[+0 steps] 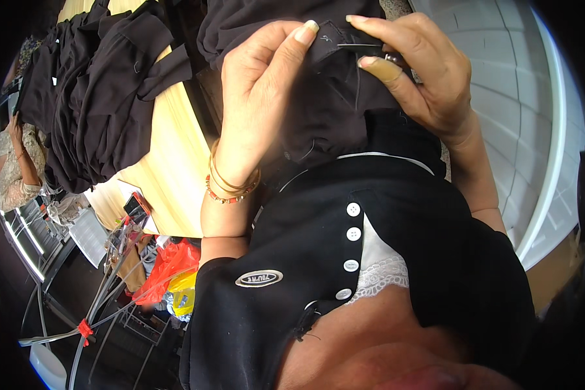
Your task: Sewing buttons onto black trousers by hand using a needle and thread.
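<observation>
A dark garment (335, 91) lies across my lap, with one edge lifted at the top of the view. My left hand (257, 91) is closed, pinching that edge between thumb and forefinger. Small light threads (325, 39) show on the cloth beside the fingertips. My right hand (429, 75) is closed round thread snips (361, 45), whose slim blade points left at the cloth by the threads. The handle is mostly hidden behind the fingers. Whether the blade touches the cloth, I cannot tell.
Dark garments (104, 97) are heaped on a pale wooden table (175, 143) to the left. A white ribbed surface (500, 123) curves along the right. Grey cables (101, 299), a red plastic bag (169, 270) and a phone (136, 205) are at lower left. Another person (16, 169) is at far left.
</observation>
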`<action>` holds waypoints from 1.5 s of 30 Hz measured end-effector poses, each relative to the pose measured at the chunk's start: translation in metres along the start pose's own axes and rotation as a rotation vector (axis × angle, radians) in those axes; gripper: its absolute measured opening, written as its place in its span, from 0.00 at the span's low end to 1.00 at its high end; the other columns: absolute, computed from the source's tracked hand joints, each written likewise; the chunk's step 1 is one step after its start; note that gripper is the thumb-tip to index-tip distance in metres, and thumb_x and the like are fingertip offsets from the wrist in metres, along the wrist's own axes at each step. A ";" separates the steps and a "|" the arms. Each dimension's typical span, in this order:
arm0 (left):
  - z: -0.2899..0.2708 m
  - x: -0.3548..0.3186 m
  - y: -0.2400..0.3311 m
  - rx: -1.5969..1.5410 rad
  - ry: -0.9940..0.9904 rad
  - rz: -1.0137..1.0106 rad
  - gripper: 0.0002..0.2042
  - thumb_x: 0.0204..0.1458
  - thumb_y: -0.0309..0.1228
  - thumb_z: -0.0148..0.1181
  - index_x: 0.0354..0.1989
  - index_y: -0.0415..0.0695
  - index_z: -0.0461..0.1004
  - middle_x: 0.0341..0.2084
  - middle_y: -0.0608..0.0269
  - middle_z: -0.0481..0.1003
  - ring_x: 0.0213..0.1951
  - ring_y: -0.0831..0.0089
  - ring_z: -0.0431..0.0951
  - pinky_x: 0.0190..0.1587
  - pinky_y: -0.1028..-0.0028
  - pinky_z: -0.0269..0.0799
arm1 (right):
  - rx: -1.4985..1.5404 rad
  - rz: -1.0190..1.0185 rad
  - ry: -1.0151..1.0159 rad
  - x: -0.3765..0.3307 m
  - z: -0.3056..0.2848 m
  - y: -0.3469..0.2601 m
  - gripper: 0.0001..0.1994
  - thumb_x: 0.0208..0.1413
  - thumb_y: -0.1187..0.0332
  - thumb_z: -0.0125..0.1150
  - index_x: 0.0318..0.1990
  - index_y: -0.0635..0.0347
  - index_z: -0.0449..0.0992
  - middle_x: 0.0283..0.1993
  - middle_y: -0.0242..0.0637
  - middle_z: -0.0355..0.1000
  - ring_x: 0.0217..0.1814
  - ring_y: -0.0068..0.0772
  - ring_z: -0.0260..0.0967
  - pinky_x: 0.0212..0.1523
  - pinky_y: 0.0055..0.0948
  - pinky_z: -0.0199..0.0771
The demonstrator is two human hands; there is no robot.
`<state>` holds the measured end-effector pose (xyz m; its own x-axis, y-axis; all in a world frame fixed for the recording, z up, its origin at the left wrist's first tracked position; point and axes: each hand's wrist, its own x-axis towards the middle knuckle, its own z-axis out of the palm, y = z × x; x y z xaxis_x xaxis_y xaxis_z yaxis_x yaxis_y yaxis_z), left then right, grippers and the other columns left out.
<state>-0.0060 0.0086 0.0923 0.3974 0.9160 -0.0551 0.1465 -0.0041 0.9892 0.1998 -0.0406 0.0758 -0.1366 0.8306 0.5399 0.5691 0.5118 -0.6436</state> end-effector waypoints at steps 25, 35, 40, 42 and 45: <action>-0.002 0.006 -0.011 0.064 -0.016 0.088 0.11 0.63 0.29 0.58 0.37 0.31 0.78 0.23 0.65 0.73 0.27 0.82 0.69 0.31 0.79 0.66 | -0.123 -0.149 -0.005 0.006 0.009 0.009 0.18 0.45 0.76 0.72 0.47 0.65 0.83 0.31 0.36 0.74 0.29 0.28 0.70 0.28 0.25 0.70; -0.009 0.007 -0.012 -0.010 -0.039 -0.037 0.11 0.63 0.29 0.59 0.46 0.35 0.80 0.33 0.71 0.79 0.36 0.87 0.73 0.42 0.86 0.65 | 0.195 0.219 -0.114 0.017 -0.003 0.001 0.19 0.44 0.74 0.76 0.46 0.66 0.80 0.32 0.35 0.71 0.28 0.24 0.65 0.28 0.23 0.65; -0.022 0.011 -0.012 -0.035 -0.066 -0.043 0.11 0.63 0.29 0.58 0.46 0.35 0.80 0.35 0.71 0.79 0.38 0.87 0.73 0.44 0.86 0.65 | 0.327 0.369 -0.097 0.017 -0.003 0.013 0.09 0.49 0.75 0.75 0.33 0.66 0.78 0.28 0.28 0.67 0.27 0.15 0.59 0.27 0.19 0.57; -0.025 0.015 -0.001 0.102 -0.188 -0.038 0.11 0.62 0.31 0.60 0.39 0.34 0.79 0.25 0.71 0.75 0.29 0.86 0.69 0.32 0.81 0.65 | 0.391 0.406 0.048 0.018 -0.009 0.016 0.08 0.52 0.74 0.73 0.31 0.65 0.77 0.28 0.26 0.67 0.28 0.14 0.59 0.29 0.17 0.57; -0.035 0.010 -0.011 0.036 -0.161 -0.039 0.10 0.62 0.31 0.60 0.42 0.34 0.79 0.29 0.73 0.77 0.35 0.86 0.71 0.40 0.83 0.67 | 1.434 -0.161 0.345 0.005 0.043 0.084 0.07 0.53 0.75 0.71 0.32 0.65 0.77 0.29 0.26 0.67 0.29 0.13 0.59 0.30 0.17 0.58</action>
<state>-0.0350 0.0321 0.0852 0.5302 0.8397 -0.1176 0.1957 0.0137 0.9806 0.2122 0.0163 0.0012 0.1927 0.7588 0.6222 -0.7274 0.5360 -0.4284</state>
